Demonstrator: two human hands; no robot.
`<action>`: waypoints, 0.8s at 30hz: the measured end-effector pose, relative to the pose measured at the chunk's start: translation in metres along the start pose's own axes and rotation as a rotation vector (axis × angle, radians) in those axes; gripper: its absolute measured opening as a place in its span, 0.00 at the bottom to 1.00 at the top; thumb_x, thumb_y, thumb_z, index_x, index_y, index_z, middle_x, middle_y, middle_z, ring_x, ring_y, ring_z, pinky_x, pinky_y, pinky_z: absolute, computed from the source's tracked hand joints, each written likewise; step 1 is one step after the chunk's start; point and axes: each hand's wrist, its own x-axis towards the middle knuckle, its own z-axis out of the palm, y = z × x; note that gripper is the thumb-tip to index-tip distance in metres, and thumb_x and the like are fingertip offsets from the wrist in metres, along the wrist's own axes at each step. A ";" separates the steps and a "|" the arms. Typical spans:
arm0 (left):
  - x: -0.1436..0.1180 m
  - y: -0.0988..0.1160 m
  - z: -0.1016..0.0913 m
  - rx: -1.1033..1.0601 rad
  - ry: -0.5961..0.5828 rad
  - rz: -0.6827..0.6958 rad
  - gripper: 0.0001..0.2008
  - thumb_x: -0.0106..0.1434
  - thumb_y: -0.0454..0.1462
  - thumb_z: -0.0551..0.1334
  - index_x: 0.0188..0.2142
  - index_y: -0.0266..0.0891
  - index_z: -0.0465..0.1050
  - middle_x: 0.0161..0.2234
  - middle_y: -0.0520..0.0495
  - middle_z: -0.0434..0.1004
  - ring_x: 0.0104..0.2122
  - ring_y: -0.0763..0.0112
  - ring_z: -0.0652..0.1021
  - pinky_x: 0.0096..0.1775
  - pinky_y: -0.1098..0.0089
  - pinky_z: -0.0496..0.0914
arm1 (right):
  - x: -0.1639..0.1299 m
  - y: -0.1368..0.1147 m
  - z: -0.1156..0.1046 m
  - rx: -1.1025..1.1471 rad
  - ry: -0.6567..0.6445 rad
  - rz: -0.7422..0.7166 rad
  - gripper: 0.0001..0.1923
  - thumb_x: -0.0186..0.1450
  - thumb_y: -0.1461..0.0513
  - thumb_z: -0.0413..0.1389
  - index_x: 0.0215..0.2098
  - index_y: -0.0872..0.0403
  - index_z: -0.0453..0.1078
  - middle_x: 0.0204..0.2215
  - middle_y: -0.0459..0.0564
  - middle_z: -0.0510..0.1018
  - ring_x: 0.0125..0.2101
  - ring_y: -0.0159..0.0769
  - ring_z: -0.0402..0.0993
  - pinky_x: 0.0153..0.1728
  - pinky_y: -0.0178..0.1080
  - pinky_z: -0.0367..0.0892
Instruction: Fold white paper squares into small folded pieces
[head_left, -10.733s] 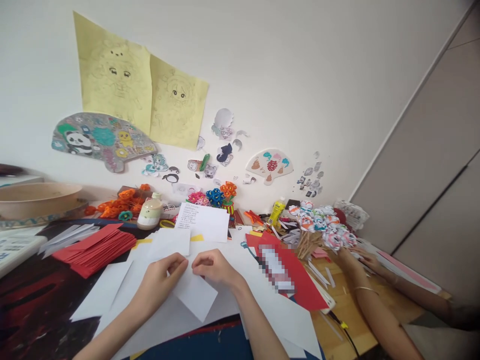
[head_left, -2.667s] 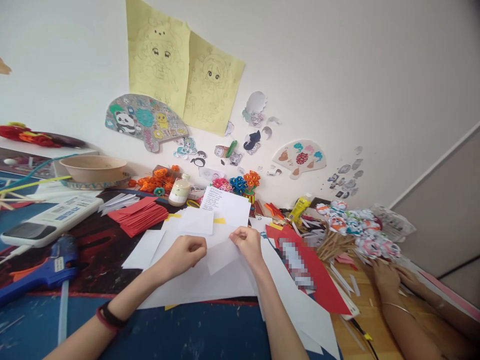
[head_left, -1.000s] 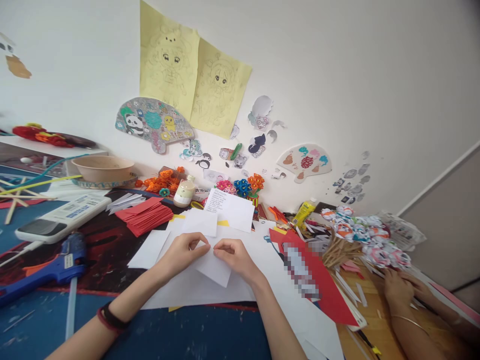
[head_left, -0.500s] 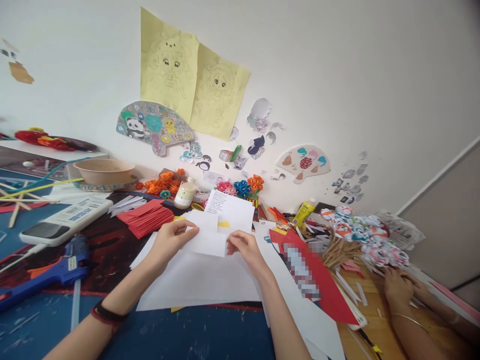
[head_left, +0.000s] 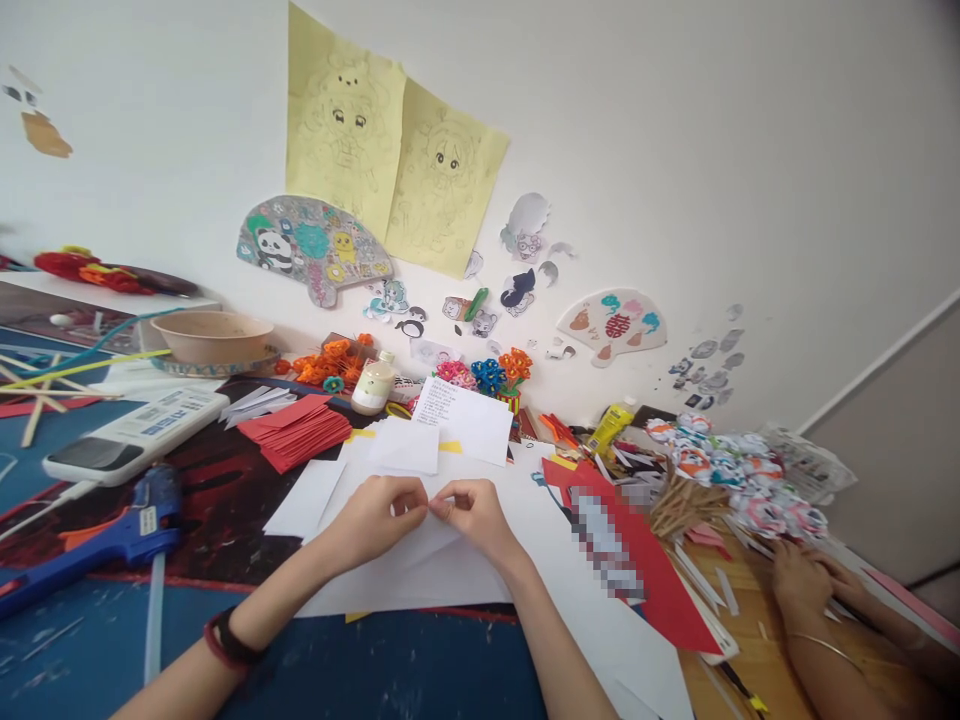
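Note:
My left hand (head_left: 384,518) and my right hand (head_left: 474,512) meet fingertip to fingertip over the large white sheets (head_left: 405,585). Both are closed in a pinch. Whatever lies between the fingertips, perhaps white paper, blends into the white behind and I cannot make it out. Just beyond the fingers lies a small blank white paper (head_left: 405,447). Behind it is a white sheet with handwritten lines (head_left: 476,425). More white paper (head_left: 304,500) lies to the left of my left hand.
On the left are a stack of red papers (head_left: 296,430), a blue glue gun (head_left: 154,520), a white power strip (head_left: 135,435) and a bowl (head_left: 214,337). A bottle (head_left: 372,385) stands behind. On the right are red paper (head_left: 667,575), paper flowers (head_left: 742,465) and another person's hands (head_left: 806,580).
The white card held between my hands no longer shows there. My hands have come together until the fingertips meet. The view has shifted slightly.

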 end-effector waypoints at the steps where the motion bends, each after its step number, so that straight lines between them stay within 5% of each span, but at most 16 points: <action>1: 0.000 0.001 0.002 -0.016 -0.017 0.007 0.10 0.54 0.37 0.54 0.25 0.39 0.73 0.22 0.52 0.73 0.25 0.71 0.70 0.28 0.73 0.60 | -0.001 -0.002 0.001 0.010 -0.017 -0.002 0.13 0.54 0.53 0.60 0.25 0.56 0.76 0.18 0.46 0.73 0.19 0.31 0.62 0.20 0.33 0.55; 7: 0.002 0.001 0.002 -0.128 -0.101 0.013 0.09 0.53 0.35 0.53 0.24 0.38 0.71 0.20 0.53 0.69 0.24 0.72 0.67 0.27 0.74 0.59 | 0.000 -0.001 -0.019 0.105 -0.049 0.043 0.12 0.51 0.54 0.61 0.21 0.56 0.76 0.17 0.46 0.72 0.19 0.31 0.62 0.21 0.33 0.54; 10: 0.003 -0.004 -0.015 -0.128 -0.075 0.016 0.07 0.51 0.34 0.53 0.22 0.38 0.69 0.20 0.54 0.69 0.24 0.72 0.68 0.27 0.74 0.60 | 0.003 0.011 -0.044 0.130 0.154 0.083 0.12 0.48 0.55 0.63 0.18 0.57 0.72 0.15 0.45 0.69 0.19 0.31 0.61 0.21 0.33 0.53; 13: 0.005 -0.009 -0.027 -0.049 0.070 -0.019 0.08 0.55 0.36 0.54 0.24 0.39 0.69 0.22 0.53 0.72 0.25 0.71 0.70 0.29 0.73 0.61 | 0.004 0.020 -0.058 0.157 0.297 0.122 0.13 0.49 0.55 0.62 0.16 0.57 0.70 0.15 0.43 0.67 0.19 0.30 0.60 0.22 0.33 0.53; 17: 0.002 -0.009 -0.012 0.189 0.201 0.042 0.10 0.60 0.42 0.54 0.34 0.41 0.71 0.32 0.50 0.77 0.31 0.66 0.73 0.35 0.68 0.63 | 0.006 0.020 -0.042 0.149 0.218 0.123 0.13 0.50 0.57 0.62 0.16 0.57 0.69 0.13 0.41 0.63 0.18 0.27 0.57 0.21 0.32 0.51; 20: -0.002 -0.007 0.009 0.398 0.160 0.253 0.17 0.60 0.44 0.58 0.47 0.43 0.68 0.43 0.46 0.75 0.42 0.59 0.73 0.44 0.61 0.60 | 0.006 0.016 -0.024 0.183 0.157 0.159 0.13 0.51 0.57 0.61 0.17 0.57 0.69 0.13 0.41 0.65 0.17 0.27 0.59 0.20 0.32 0.52; 24: -0.005 -0.007 0.019 0.521 0.088 0.355 0.20 0.60 0.41 0.60 0.52 0.42 0.62 0.47 0.43 0.73 0.44 0.58 0.72 0.45 0.60 0.58 | 0.004 0.014 -0.017 0.222 0.065 0.220 0.15 0.54 0.53 0.59 0.20 0.57 0.70 0.14 0.43 0.69 0.14 0.29 0.61 0.15 0.32 0.56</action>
